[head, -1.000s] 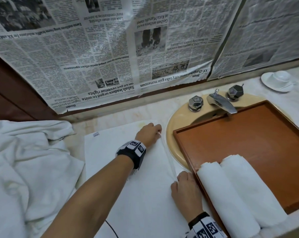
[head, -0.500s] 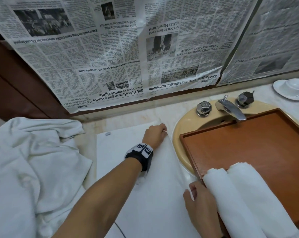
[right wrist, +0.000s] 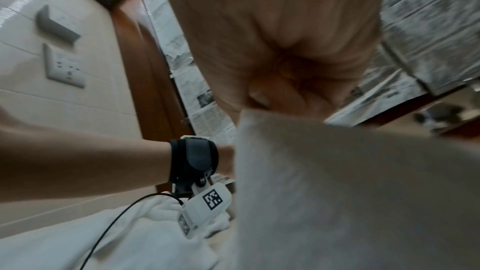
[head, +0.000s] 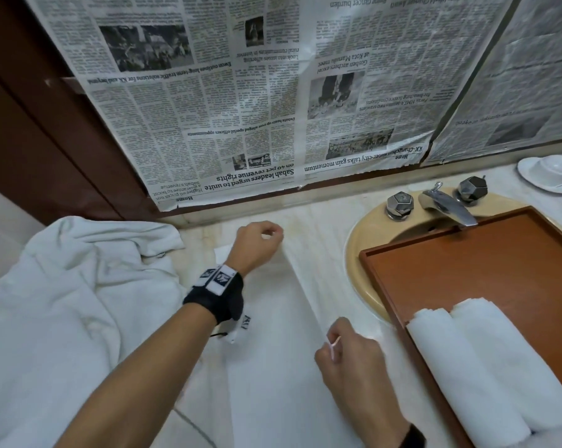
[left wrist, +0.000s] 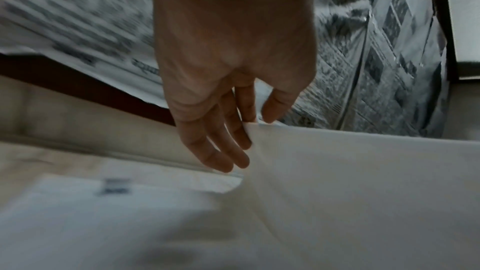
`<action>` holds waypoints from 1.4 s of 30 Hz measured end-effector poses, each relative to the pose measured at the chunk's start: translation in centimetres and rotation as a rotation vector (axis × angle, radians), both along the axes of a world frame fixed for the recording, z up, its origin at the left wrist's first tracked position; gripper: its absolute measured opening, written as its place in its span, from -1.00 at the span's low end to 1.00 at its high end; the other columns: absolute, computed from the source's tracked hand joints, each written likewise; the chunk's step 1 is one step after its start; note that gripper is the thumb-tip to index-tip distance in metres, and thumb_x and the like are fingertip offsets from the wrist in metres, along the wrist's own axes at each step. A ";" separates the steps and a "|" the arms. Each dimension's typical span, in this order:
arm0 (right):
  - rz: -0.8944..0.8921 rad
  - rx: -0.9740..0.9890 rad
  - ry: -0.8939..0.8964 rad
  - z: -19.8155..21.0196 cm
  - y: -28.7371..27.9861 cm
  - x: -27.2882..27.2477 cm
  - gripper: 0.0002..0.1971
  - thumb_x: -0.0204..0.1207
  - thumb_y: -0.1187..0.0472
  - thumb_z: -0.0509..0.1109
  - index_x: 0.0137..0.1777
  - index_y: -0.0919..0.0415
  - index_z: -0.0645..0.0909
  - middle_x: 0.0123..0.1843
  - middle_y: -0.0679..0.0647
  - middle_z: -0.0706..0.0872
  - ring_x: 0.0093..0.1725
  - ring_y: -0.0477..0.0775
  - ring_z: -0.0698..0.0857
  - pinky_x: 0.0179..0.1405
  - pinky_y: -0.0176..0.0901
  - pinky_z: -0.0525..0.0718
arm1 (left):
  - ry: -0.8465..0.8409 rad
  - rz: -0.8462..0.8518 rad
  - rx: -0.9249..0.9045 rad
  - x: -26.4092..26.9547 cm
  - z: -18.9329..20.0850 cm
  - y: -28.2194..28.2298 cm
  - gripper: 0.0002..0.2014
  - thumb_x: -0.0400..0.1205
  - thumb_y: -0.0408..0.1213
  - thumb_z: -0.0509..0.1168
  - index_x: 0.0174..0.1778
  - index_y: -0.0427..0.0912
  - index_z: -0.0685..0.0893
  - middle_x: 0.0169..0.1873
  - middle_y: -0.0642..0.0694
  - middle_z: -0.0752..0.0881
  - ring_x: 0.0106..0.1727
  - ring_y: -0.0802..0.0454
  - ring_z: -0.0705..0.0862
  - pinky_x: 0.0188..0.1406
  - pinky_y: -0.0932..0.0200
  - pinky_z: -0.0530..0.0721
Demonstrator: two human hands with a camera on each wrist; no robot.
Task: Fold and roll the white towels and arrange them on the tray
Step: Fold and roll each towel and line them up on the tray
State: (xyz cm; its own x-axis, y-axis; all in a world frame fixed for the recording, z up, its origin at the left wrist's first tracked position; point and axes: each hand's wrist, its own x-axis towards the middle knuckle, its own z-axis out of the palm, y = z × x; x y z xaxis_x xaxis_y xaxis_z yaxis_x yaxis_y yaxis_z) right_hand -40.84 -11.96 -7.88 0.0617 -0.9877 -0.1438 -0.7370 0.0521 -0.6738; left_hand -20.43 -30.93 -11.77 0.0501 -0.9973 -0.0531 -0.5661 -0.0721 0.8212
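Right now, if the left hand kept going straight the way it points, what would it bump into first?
Probably the newspaper on the wall: the left hand, pinching the towel edge, points across bare counter toward it. Depth is unclear.

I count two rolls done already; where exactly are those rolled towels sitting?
In the head view the two rolled towels lie side by side, touching, in the near left corner of the wooden tray over the sink, just right of the right hand.
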 end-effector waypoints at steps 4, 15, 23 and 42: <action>0.161 0.000 0.040 0.2 0.4 5.5 -0.96 0.59 0.21 0.21 -0.04 0.11 0.38 -0.19 0.07 0.65 -0.16 0.15 0.63 -0.20 -0.02 0.46 | 0.016 0.069 0.056 7.0 -1.0 1.7 -0.87 0.60 -0.09 0.45 0.01 0.02 0.83 0.02 0.11 0.82 0.03 0.10 0.78 0.10 0.04 0.75; 0.277 0.144 0.101 -7.6 1.5 11.2 -0.93 0.59 0.18 0.13 0.02 0.13 0.36 -0.21 0.08 0.64 -0.28 0.13 0.59 -0.54 -0.28 0.24 | -0.127 0.163 0.178 10.8 -7.2 5.2 -0.70 0.49 -0.43 0.48 0.08 -0.03 0.72 -0.11 -0.06 0.68 -0.08 0.03 0.62 -0.19 0.42 0.41; 0.348 0.242 0.142 -8.4 1.9 10.3 -0.83 0.63 0.01 0.17 0.10 0.07 0.41 -0.18 -0.01 0.61 -0.24 0.08 0.55 -0.35 -0.11 0.50 | -0.151 0.255 0.177 10.2 -7.0 6.1 -0.70 0.46 -0.44 0.48 0.11 -0.18 0.76 -0.13 -0.04 0.63 -0.09 0.05 0.62 0.05 0.26 0.55; 0.640 -0.020 0.437 -12.2 -16.7 12.1 -0.41 0.77 -0.12 -0.26 0.77 0.03 -0.14 0.78 -0.10 -0.19 0.75 0.02 -0.18 0.69 0.12 -0.18 | -0.729 0.043 0.225 5.6 -10.2 6.6 -0.43 0.78 0.03 -0.28 0.77 0.07 -0.07 0.77 0.03 -0.12 0.76 -0.13 -0.07 0.58 -0.20 0.17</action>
State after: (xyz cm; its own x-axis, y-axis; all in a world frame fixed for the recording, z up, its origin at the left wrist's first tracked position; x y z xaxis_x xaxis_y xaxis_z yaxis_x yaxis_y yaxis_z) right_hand -28.72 -28.67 -20.07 0.5632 -0.7814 -0.2688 -0.8185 -0.4828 -0.3114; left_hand -14.84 -24.31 -21.95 0.1885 -0.9629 -0.1934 -0.9523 -0.2273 0.2035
